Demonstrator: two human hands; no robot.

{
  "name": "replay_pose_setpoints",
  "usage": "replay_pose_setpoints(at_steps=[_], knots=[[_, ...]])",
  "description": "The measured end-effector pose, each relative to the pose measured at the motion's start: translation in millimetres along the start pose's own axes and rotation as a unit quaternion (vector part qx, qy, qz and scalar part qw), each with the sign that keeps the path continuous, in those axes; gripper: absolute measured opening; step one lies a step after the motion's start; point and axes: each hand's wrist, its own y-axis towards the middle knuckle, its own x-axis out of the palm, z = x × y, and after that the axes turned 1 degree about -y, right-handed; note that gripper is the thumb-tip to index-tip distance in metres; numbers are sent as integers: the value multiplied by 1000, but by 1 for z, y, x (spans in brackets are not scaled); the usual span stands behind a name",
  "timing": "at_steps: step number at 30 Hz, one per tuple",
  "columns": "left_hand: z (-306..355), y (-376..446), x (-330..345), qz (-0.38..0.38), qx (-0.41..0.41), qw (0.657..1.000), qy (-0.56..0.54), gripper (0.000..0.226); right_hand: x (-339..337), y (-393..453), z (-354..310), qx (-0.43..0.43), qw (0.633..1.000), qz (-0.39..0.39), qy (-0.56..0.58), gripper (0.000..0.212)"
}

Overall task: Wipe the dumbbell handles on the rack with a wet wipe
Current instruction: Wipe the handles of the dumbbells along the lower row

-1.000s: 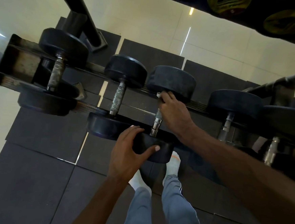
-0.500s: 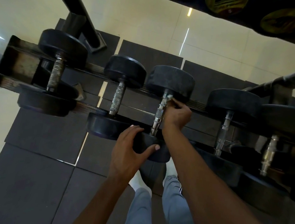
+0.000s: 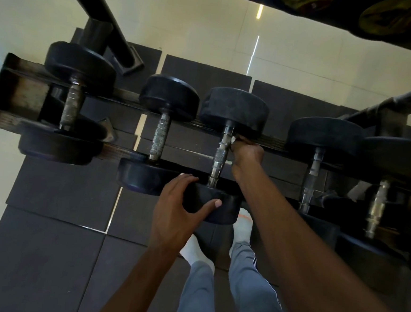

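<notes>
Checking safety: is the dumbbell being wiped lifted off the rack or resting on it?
Resting on it: the dumbbell lies across the rack rails, left hand gripping its near end.

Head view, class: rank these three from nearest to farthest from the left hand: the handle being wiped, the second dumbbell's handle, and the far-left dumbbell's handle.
1. Handle being wiped: just right of the left hand.
2. Second dumbbell's handle: up and slightly left.
3. Far-left dumbbell's handle: at the rack's left end.
</notes>
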Motion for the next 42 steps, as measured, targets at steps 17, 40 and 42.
replay_pose_setpoints(at_steps=[17, 40, 42], knots=[[3, 0, -3, 3, -8, 1000, -8, 67, -28, 31, 8, 74, 962, -234, -122, 43], [4, -1, -1, 12, -13, 1000, 7, 71, -17, 18, -6, 160, 933, -323, -2, 31], [5, 0, -1, 10, -16, 1000, 8, 71, -22, 12, 3, 172, 928, -329, 28, 30]])
